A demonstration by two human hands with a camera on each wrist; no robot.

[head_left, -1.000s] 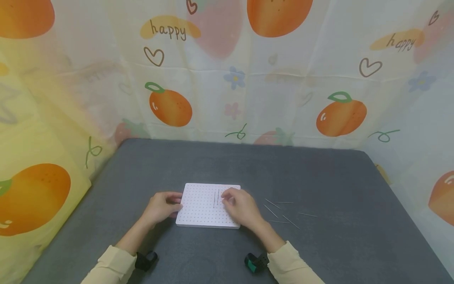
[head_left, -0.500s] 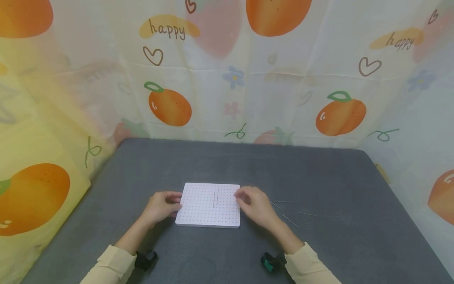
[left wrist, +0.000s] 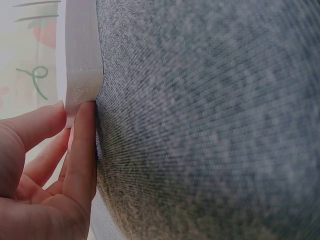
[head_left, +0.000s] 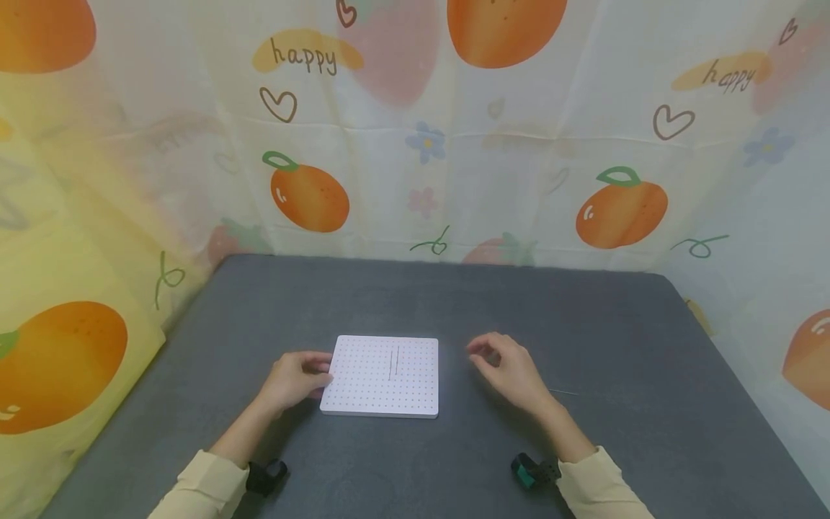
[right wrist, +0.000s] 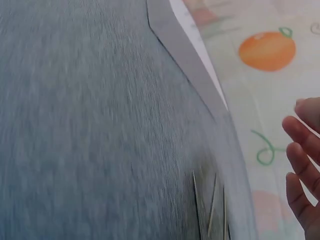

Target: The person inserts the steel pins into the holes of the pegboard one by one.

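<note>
A white pegboard (head_left: 359, 393) with rows of small holes lies flat on the dark table. Two thin metal pins (head_left: 398, 360) stand up from it right of the middle, seen also as pale pins (left wrist: 37, 18) in the left wrist view. My left hand (head_left: 293, 378) holds the board's left edge between thumb and fingers. Over the table right of the board is my right hand (head_left: 509, 367), its fingers loosely bent and apart with nothing between them. Below it, several loose metal pins (right wrist: 196, 205) lie on the cloth in the right wrist view, mostly hidden from the head view.
One loose pin (head_left: 564, 392) shows past my right wrist. Grey cloth covers the table (head_left: 415, 303). A curtain printed with oranges (head_left: 506, 166) hangs behind the far edge. A dark strap (head_left: 267, 477) sits at my left wrist.
My right hand has moved from over the board to the right, above the loose pins, which it now mostly covers. My left hand and the board have barely moved.
</note>
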